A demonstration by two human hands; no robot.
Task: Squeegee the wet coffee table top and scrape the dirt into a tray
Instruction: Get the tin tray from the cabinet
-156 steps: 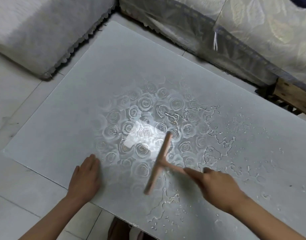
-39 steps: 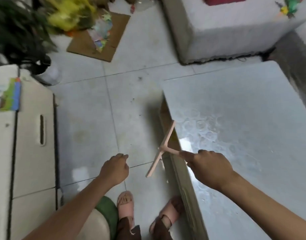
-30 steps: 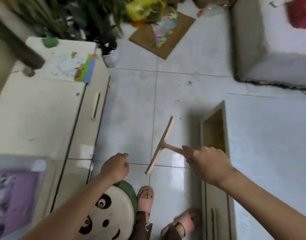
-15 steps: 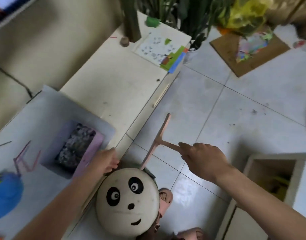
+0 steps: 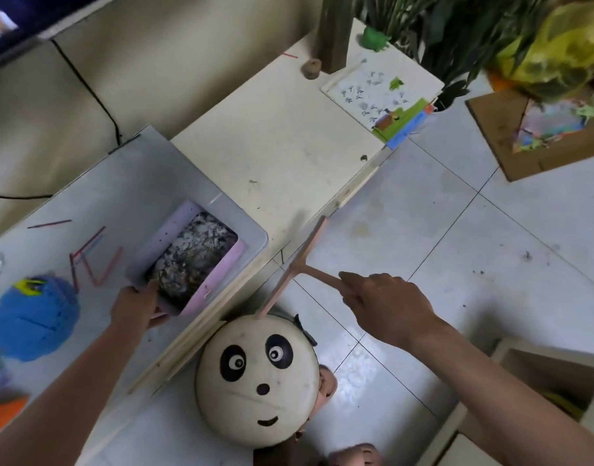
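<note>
1. Judged as a fetching step, not a wiping one: reaching for the tray (image 5: 221,264) before any scraping into it.
2. Grips the near rim of the pink tray with the left hand (image 5: 134,306), thumb hooked over the edge, fingers seemingly underneath.
3. Holds the squeegee (image 5: 297,264) by the end of its handle in the right hand (image 5: 389,307), fingers curled round it and forefinger laid along it, with the blade in the air above the floor (image 5: 457,230), just over the panda stool (image 5: 258,378) and clear of the tray.
4. Finds the tray on the pale grey worktop (image 5: 120,183), close to its front corner, with a blue toy (image 5: 33,317) and thin coloured sticks (image 5: 93,260) lying well to the left.
5. Carries a clumped grey-and-white heap of dirt (image 5: 194,253) across most of the tray bottom; impossible to tell whether wet or dry.
6. Probably calls next for lifting the tray level, to keep the heap from sliding out, and bringing it to the edge of the coffee table, whose top is out of view here.
7. Shows one more container at lower right: an open compartment (image 5: 541,381) with something yellow inside, too dim to name.
</note>
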